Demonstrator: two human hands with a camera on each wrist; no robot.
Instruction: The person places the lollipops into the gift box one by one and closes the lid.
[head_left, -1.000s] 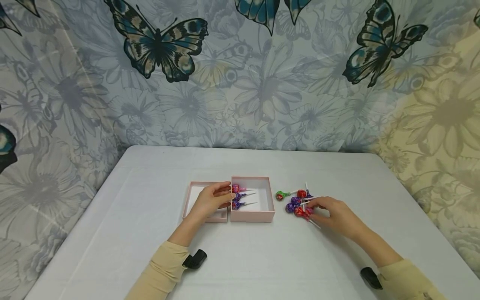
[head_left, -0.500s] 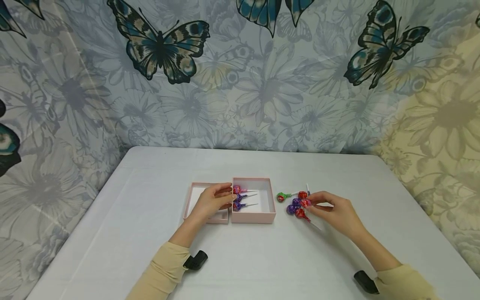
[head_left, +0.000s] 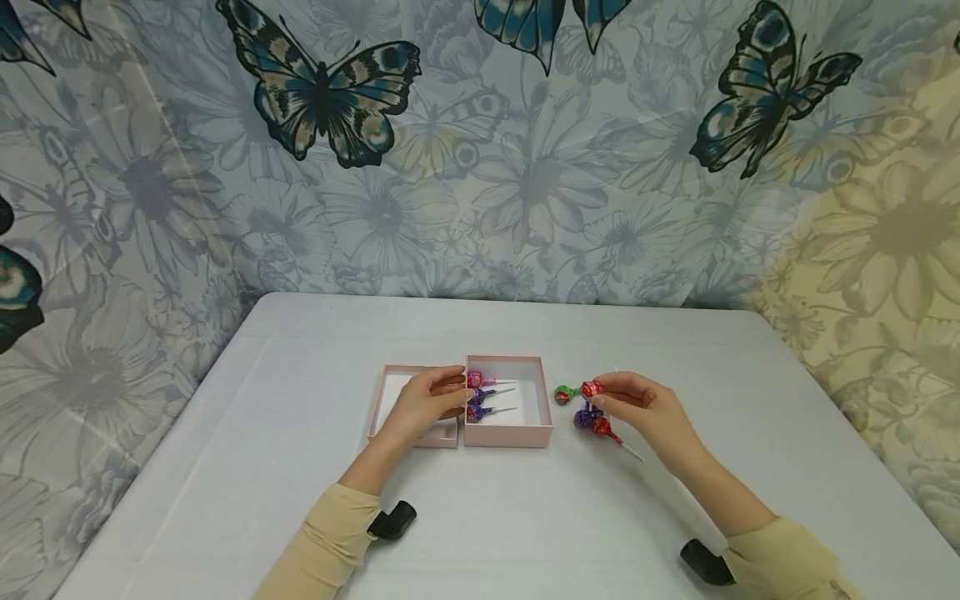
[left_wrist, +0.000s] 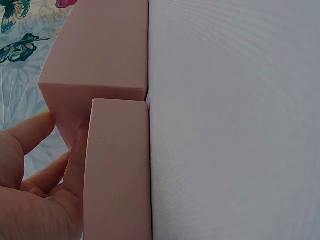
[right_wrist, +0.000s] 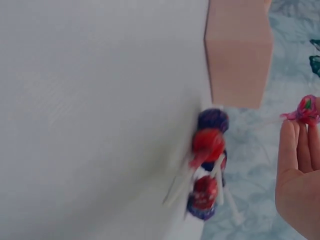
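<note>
The right hand (head_left: 645, 410) holds 1 red lollipop (head_left: 590, 389) lifted just above the counter (head_left: 300, 500), its fingers (head_left: 611, 385) pinched on the stick so the wrapped head juts out to the left of the fingertips, toward the pink box (head_left: 508, 433). Just below and beside that hand, a small cluster of lollipops (head_left: 592, 421) lies on the counter, purple and red, with a green lollipop (head_left: 562, 394) a little apart between the cluster and the box. The left hand (head_left: 423, 404) rests on the box lid (head_left: 411, 435), which lies touching the box's left side; its fingers (head_left: 450, 392) are curled over the box's left wall, gripping it. Inside the box, 3 lollipops (head_left: 476, 396) lie against that left wall, sticks pointing right. In the right wrist view the pinched lollipop (right_wrist: 306, 109) shows at the fingertips, apart from the pile (right_wrist: 207, 165).
</note>
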